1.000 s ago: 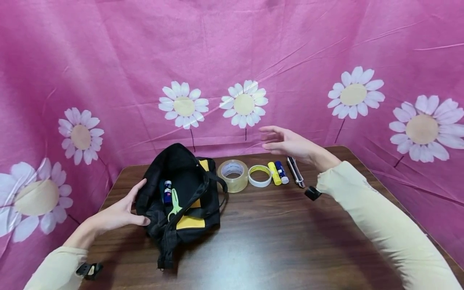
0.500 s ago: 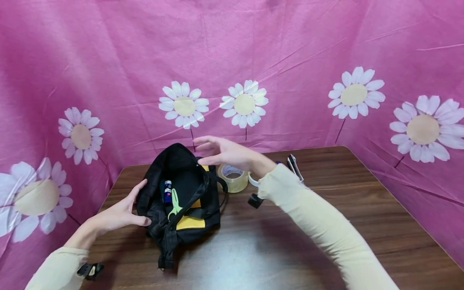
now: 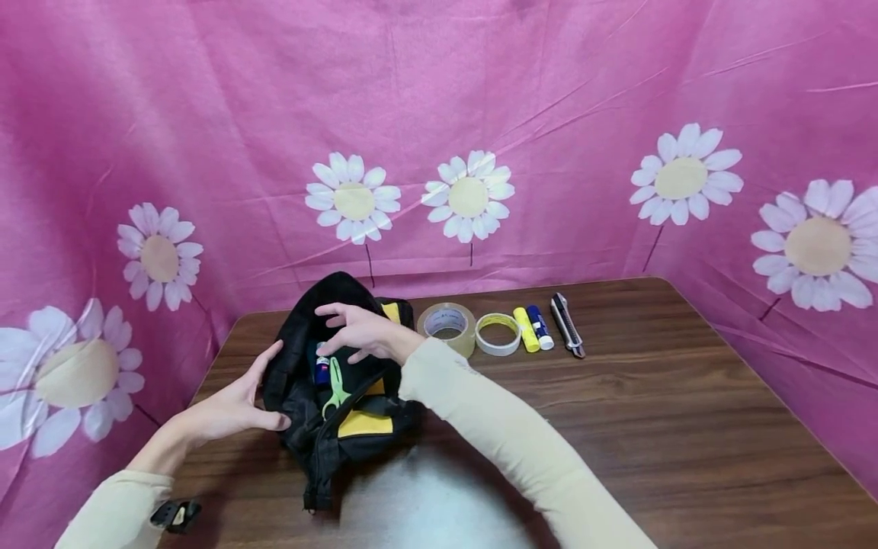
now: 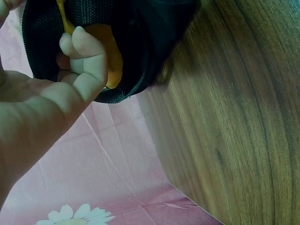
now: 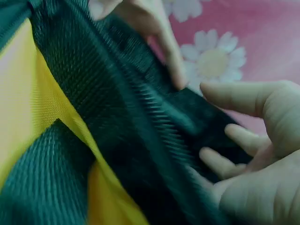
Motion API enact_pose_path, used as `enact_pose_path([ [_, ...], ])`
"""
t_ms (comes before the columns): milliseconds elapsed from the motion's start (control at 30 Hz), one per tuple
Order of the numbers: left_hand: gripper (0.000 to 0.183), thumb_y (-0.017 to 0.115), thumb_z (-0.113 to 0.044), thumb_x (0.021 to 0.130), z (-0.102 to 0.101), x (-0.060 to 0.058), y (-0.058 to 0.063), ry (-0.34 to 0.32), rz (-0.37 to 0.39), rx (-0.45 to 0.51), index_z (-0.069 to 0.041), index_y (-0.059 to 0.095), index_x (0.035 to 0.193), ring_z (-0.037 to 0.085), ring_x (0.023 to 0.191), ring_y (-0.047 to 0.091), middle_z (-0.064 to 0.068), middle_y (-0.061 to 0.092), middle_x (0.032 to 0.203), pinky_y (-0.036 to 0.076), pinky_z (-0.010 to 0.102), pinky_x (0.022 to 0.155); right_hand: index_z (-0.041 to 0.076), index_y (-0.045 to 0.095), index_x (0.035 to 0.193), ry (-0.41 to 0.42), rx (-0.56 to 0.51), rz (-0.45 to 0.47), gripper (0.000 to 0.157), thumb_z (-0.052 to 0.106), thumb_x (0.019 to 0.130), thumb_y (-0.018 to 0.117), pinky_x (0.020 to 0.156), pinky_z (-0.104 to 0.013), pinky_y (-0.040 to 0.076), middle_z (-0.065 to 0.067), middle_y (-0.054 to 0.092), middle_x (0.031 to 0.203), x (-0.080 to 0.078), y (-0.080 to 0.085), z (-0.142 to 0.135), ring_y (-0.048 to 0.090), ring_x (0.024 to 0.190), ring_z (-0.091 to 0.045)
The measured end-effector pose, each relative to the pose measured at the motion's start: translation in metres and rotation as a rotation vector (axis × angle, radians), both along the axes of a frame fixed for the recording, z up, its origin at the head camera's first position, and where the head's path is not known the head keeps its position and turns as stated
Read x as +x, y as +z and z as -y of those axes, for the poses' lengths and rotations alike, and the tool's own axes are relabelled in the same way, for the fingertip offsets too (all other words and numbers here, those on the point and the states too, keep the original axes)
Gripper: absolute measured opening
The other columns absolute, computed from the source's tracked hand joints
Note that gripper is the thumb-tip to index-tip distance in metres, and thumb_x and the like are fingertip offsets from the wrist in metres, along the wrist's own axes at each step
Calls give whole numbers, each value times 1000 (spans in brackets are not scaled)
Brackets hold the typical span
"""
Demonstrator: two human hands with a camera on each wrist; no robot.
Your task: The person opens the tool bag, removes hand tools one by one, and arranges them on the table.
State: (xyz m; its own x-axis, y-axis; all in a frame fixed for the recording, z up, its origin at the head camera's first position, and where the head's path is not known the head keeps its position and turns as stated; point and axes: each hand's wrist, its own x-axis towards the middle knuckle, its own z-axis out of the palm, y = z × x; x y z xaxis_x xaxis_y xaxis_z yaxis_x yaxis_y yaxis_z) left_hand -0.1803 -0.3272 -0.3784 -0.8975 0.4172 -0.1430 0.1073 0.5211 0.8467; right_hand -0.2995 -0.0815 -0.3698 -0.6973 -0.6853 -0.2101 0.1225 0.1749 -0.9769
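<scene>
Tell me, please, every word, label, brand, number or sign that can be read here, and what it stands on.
No text can be read.
Clear tape roll: print inside its core, too small to read.
White tape roll: marks on its yellow inside, too small.
Blue tube in the black bag: red-marked label, too blurred.
Blue stick: any print too small.

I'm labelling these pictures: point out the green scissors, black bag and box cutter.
Green scissors (image 3: pixel 337 391): head view, near their middle.
Black bag (image 3: pixel 366 424): head view, yellow patch on its side.
Box cutter (image 3: pixel 567 326): head view, middle of its body.
</scene>
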Motion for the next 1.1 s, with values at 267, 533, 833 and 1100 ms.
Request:
enact_pose_path([
  [267, 120, 82, -13, 82, 0, 3, -5, -2, -3, 15, -12, -8, 162, 39, 130, 40, 31, 32, 150, 42, 18, 92, 23, 43, 152, -137, 108, 53, 84, -3, 81, 80, 86, -67, 49, -14, 39, 153, -8, -29, 39, 50, 129, -30],
  [533, 119, 82, -12, 83, 1, 3, -10, -5, -12, 28, -14, -7, 162, 17, 125, 47, 30, 36, 149, 41, 18, 93, 26, 40, 153, -149, 266, -37, 93, 3, 77, 88, 75, -49, 56, -6, 46, 150, -4, -59, 56, 54, 119, -22],
  [833, 119, 81, -12, 84, 1, 7, -12, 4, -13, 16, -15, -8, 162, 25, 123, 50, 32, 40, 145, 45, 20, 90, 27, 47, 152, -233, 360, -148, 94, 17, 71, 95, 62, -32, 57, -4, 47, 148, 0, -73, 55, 47, 129, -24],
  [1100, 118, 79, -10, 85, 2, 5, -16, -6, 9, 30, -16, -10, 162, 32, 123, 48, 35, 37, 146, 47, 24, 87, 33, 50, 150, -214, 425, -212, 87, 19, 75, 92, 58, -28, 56, -1, 41, 152, 1, -75, 55, 32, 138, -28],
])
